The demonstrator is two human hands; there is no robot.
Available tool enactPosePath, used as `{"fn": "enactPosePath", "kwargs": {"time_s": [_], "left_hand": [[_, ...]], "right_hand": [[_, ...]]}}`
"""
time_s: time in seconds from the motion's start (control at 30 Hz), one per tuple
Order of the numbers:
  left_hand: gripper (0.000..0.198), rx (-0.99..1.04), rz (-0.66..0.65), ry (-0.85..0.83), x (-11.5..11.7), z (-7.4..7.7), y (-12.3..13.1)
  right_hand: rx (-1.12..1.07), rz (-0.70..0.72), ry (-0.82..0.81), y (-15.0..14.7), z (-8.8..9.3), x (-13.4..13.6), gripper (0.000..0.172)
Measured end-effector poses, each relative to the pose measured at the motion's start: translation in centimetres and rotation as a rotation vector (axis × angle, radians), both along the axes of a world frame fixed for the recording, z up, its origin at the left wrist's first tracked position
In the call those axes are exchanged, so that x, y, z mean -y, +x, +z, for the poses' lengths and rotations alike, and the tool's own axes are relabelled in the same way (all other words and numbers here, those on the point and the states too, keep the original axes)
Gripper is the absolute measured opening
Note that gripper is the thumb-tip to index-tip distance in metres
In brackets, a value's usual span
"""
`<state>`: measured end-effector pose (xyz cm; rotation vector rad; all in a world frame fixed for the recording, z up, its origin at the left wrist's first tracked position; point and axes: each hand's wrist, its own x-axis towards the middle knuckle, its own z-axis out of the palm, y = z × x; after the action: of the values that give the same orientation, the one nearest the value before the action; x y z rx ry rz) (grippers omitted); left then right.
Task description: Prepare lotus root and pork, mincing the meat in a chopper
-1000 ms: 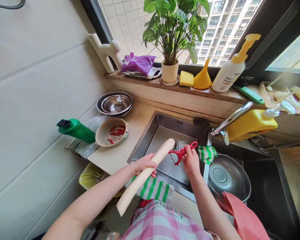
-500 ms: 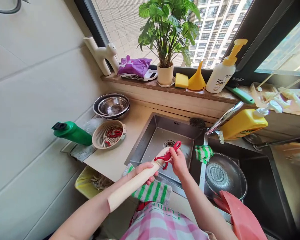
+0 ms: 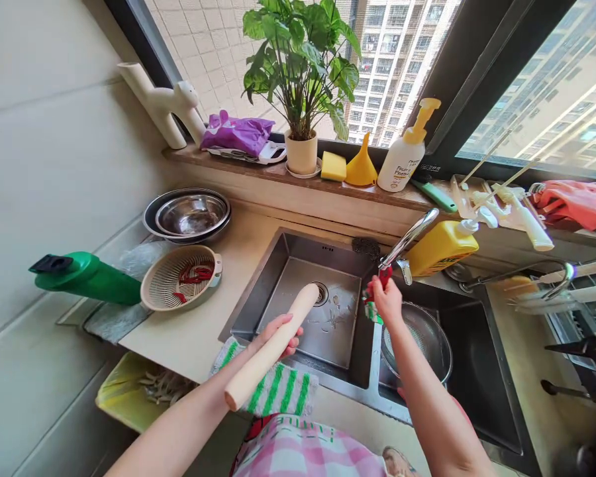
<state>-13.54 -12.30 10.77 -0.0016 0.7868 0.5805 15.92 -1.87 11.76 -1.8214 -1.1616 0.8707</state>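
My left hand (image 3: pixel 284 334) is closed around a long, pale peeled yam (image 3: pixel 268 354), which slants from the counter edge out over the left sink basin (image 3: pixel 283 291). My right hand (image 3: pixel 387 301) is at the tap (image 3: pixel 410 235), its fingers wrapped round a red peeler (image 3: pixel 385 273) just below the spout. Much of the peeler is covered by the fingers. A green-and-white striped cloth (image 3: pixel 372 311) hangs over the sink divider, right beside that hand. Wet scraps lie in the left basin near the drain (image 3: pixel 320 293).
A metal strainer (image 3: pixel 422 344) sits in the right basin. Left on the counter are a colander (image 3: pixel 153 285) with red chillies, steel bowls (image 3: pixel 189 215) and a green bottle (image 3: pixel 94 278). A yellow-lined bin (image 3: pixel 124 391) holds peelings. A striped towel (image 3: pixel 283 387) lies along the front edge.
My right hand has moved with the peeler from the yam to the tap on the right. My left hand still holds the yam. The view has turned to the right.
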Motion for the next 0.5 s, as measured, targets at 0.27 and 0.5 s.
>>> {"fn": "enactPosePath", "kwargs": {"time_s": [0.27,0.5], "left_hand": [[0.041,0.104,0.211,0.025,-5.2,-1.4,9.1],[0.017,-0.023,0.324,0.134,-9.7,-2.6,14.7]], "right_hand": [[0.600,0.053,-0.077,6.4,1.7,-4.4,0.038],[0.889,0.282,-0.236,8.2,2.4,-6.9,0.043]]}}
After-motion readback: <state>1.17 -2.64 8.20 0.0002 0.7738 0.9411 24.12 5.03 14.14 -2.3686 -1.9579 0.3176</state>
